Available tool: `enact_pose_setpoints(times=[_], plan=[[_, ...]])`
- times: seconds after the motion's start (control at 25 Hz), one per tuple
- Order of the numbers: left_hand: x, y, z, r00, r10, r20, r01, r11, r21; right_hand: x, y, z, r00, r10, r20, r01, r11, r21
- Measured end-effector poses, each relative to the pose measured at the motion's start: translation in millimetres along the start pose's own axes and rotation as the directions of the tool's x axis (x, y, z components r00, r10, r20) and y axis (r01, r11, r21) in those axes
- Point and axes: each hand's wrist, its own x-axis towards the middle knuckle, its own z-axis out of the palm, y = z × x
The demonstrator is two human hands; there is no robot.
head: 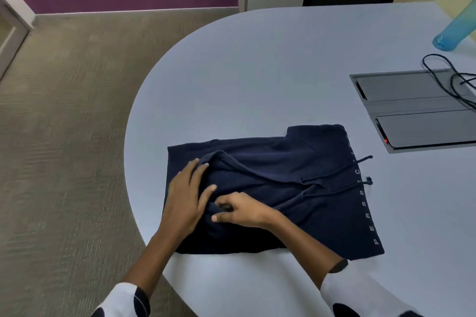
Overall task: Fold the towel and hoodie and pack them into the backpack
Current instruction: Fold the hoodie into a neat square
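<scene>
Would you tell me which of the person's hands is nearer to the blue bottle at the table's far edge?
Right. The right hand pinches cloth near the middle of the hoodie, on the side toward the blue bottle; the left hand lies flat on the hoodie's opposite end, farther away.

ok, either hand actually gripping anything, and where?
The right hand pinches a fold of the hoodie near its left end. The left hand rests flat on the cloth beside it, gripping nothing.

Open table (257,72) beyond hoodie (283,188); cables (453,80) possibly snagging.

L grip (189,192): flat, fingers straight | R grip (238,210): fingers curled, pinching cloth
</scene>
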Motion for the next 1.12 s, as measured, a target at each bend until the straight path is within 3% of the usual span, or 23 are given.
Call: enact_pose_setpoints(times=[0.08, 0.16, 0.24, 0.32, 0.4, 0.48, 0.56, 0.68, 0.76, 0.84, 0.92, 0.96, 1.04, 1.12], plan=[[-14, -10, 9, 0.995, 0.036, 0.095, -0.039, 0.999, 0.036, -4, 4, -11, 0.998, 0.033, -0.044, -0.033, 0.999, 0.003], [-19, -16, 8, 0.998, 0.013, 0.062, -0.013, 1.0, 0.006, -9, 12, -25, 0.996, 0.08, -0.039, -0.079, 0.996, 0.029], [-23, -14, 4, 1.0, 0.002, -0.01, -0.002, 1.0, 0.007, -10, 21, -37, 0.983, 0.141, -0.119, -0.136, 0.989, 0.052], [-24, -8, -2, 0.993, -0.077, -0.093, 0.072, 0.996, -0.053, -4, 28, -47, 0.921, 0.182, -0.345, -0.151, 0.982, 0.116], [-20, -1, -8, 0.96, -0.211, -0.185, 0.182, 0.97, -0.159, 4, 33, -56, 0.806, 0.181, -0.564, -0.138, 0.983, 0.118], [-15, 4, -13, 0.912, -0.351, -0.214, 0.295, 0.921, -0.256, 13, 35, -59, 0.753, 0.155, -0.639, -0.168, 0.985, 0.041], [-12, 10, -20, 0.909, -0.366, -0.201, 0.299, 0.906, -0.298, 23, 37, -57, 0.807, 0.121, -0.578, -0.204, 0.976, -0.081], [-17, 23, -21, 0.98, -0.148, -0.133, 0.108, 0.957, -0.271, 35, 36, -53, 0.897, 0.06, -0.439, -0.145, 0.976, -0.162], [-24, 30, -13, 0.994, -0.065, -0.087, 0.043, 0.971, -0.234, 39, 35, -52, 0.876, 0.066, -0.478, -0.113, 0.991, -0.071], [-28, 33, -5, 0.993, -0.072, -0.094, 0.043, 0.959, -0.281, 46, 31, -53, 0.817, 0.028, -0.576, -0.065, 0.997, -0.044], [-29, 34, -3, 0.976, -0.185, -0.115, 0.109, 0.872, -0.477, 54, 23, -56, 0.794, -0.041, -0.606, -0.03, 0.994, -0.107], [-29, 33, -4, 0.954, -0.275, -0.122, 0.159, 0.803, -0.574, 59, 17, -57, 0.818, -0.075, -0.57, -0.022, 0.987, -0.161], [-31, 25, -4, 0.862, -0.481, -0.159, 0.268, 0.7, -0.662, 69, 4, -60, 0.898, -0.098, -0.429, -0.045, 0.949, -0.312], [-39, 8, -2, 0.733, -0.659, -0.167, 0.433, 0.642, -0.632, 81, -6, -60, 0.943, -0.036, -0.33, -0.109, 0.906, -0.41]])
